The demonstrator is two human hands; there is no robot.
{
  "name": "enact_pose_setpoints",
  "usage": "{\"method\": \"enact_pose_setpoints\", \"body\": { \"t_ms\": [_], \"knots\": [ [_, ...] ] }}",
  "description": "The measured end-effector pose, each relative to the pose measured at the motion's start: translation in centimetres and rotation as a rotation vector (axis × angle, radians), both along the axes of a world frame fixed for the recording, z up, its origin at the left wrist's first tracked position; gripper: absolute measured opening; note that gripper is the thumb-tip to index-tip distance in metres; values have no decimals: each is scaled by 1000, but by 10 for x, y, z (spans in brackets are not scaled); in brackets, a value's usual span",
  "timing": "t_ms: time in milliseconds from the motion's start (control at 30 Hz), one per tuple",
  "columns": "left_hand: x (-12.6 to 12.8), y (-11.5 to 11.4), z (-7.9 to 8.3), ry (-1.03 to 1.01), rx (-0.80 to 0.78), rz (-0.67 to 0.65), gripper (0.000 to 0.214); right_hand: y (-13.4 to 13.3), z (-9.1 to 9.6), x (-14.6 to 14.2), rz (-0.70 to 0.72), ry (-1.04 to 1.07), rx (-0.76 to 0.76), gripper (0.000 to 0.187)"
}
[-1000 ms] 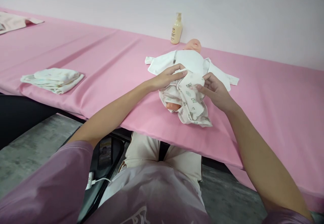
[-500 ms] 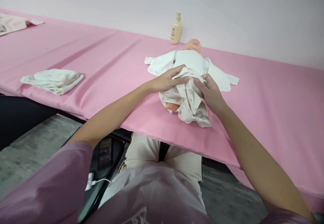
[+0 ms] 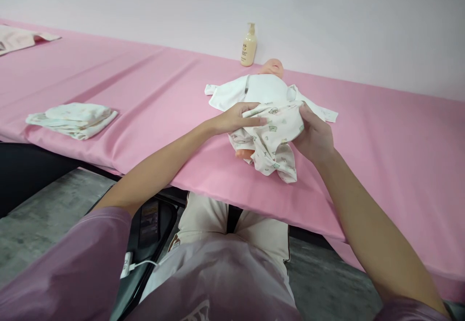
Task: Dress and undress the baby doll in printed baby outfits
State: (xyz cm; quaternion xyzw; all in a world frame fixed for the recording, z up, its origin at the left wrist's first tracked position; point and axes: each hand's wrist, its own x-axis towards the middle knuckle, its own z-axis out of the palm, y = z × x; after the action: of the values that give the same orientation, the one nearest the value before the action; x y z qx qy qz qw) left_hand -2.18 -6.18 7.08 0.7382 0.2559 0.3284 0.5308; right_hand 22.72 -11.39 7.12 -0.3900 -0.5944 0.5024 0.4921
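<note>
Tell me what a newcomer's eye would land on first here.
Probably the doll in a white top, lying mid-view on the pink cover, its head toward the wall. Nearer the camera, the left hand and right hand hold a patterned cloth between them. A cream pump bottle stands near the doll's head.

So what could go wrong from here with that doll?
The printed cloth is bunched between the left hand and the right hand, so it might twist or crease. What looks like a foot of the doll pokes out by the cloth and could snag if the fabric is pulled. That end also lies near the front edge of the pink cover, so a hard tug might drag the doll toward it.
</note>
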Motion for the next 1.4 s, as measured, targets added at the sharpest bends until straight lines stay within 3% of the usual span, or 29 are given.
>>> {"method": "enact_pose_setpoints", "body": {
  "t_ms": [100, 200, 300, 433, 633, 733, 1000, 1100, 1233, 1400],
  "knots": [
    [-2, 0, 2, 50, 23, -104, 53, 1, -3, 0, 45, -41, -56, 53],
    [-2, 1, 2, 6, 70, -56, 55, 0, -4, 9, 213, -184, -168, 53],
    [1, 4, 0, -43, 124, 22, 58, -4, 0, 16, 329, -304, -154, 53],
    [2, 6, -2, -64, 144, 36, 59, -9, 3, 12, 249, -247, -68, 53],
    [-5, 3, -1, 161, 59, -226, 58, -5, -2, -4, 63, -111, -11, 57],
    [-7, 3, -2, 209, 41, -242, 47, -6, -2, -3, 105, -205, -35, 57],
    [-7, 5, -4, -16, -67, -75, 37, -11, 7, 17, 352, -460, -100, 45],
    [-5, 4, -5, -40, -90, -43, 38, -11, 5, 13, 292, -377, -52, 47],
    [-1, 8, -7, -75, -102, -13, 36, -8, -1, 2, 84, -228, 1, 51],
    [3, 15, -10, -132, -102, 40, 29, -5, -6, -1, -6, -233, -6, 54]
  ]
}}
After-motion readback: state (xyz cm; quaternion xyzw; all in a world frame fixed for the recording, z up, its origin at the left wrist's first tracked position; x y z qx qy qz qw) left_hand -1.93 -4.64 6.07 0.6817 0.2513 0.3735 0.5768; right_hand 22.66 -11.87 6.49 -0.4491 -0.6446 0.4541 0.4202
